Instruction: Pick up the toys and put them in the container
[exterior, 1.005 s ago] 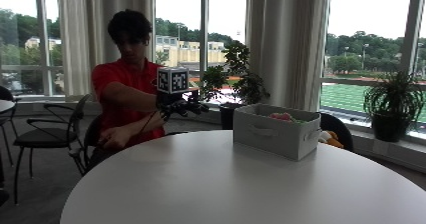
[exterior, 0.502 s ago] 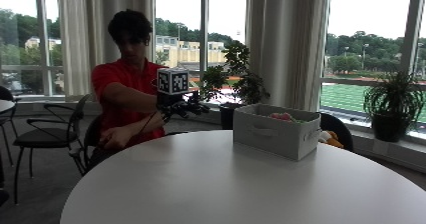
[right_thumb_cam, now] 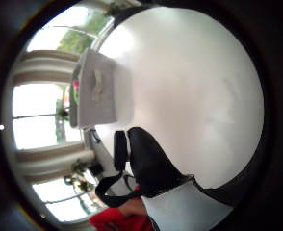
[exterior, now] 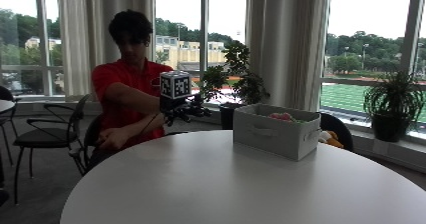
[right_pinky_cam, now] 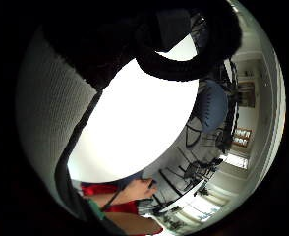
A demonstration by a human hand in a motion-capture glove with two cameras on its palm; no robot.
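Observation:
In the outside view a grey fabric container [exterior: 276, 133] stands on the far right part of the round white table [exterior: 233, 184]. A pink toy [exterior: 282, 116] shows over its rim. An orange and yellow toy [exterior: 329, 138] lies on the chair behind the container. My gloved right hand [exterior: 185, 110] hangs in the air above the table's far left edge, left of the container, fingers relaxed and holding nothing. The thumb side palm view shows the container [right_thumb_cam: 98, 91] with the pink toy [right_thumb_cam: 75, 86] in it, on the table [right_thumb_cam: 189, 86].
The person's bare left hand [exterior: 110, 139] rests low beside the table edge. A black chair [exterior: 46, 134] stands at the left, a potted plant [exterior: 393, 104] on the sill at the right. Windows and curtains run behind.
The gloved hand has dipped slightly; otherwise nothing has moved.

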